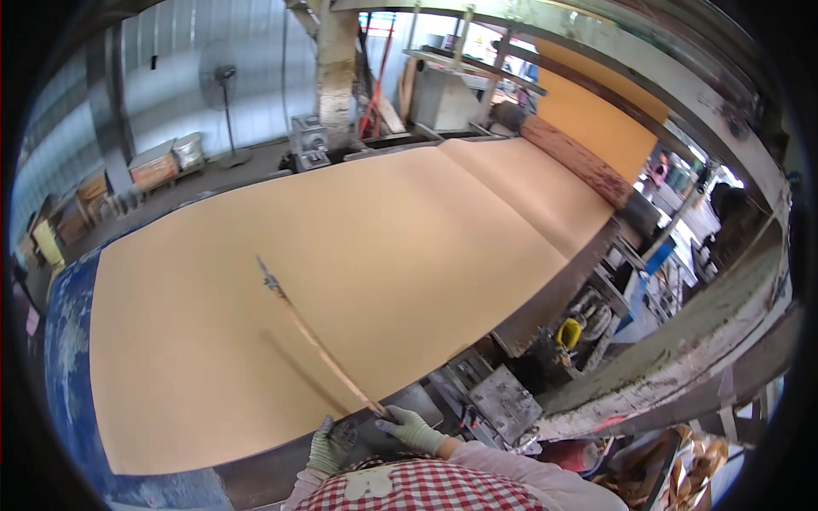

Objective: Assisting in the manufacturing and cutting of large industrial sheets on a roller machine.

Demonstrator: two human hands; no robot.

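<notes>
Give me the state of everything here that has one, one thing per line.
Tan sheet: spread out, rippled near the mottled red roller.
Long wooden stick: tilted, held above the sheet.
Right grip: gloved, closed on the stick.
Left grip: gloved, nothing visibly held.
Pedestal fan: upright; blades' motion unclear.

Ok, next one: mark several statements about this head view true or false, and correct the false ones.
1. The right hand, in a pale striped knit glove, holds a long, thin wooden stick with a grey tip. True.
2. The left hand also grips the stick. False: it is apart from the stick.
3. The broad, smooth tan sheet lies completely flat. False: a raised ridge crosses it toward the upper right.
4. The person wears a red-and-white checked fabric apron. True.
</notes>
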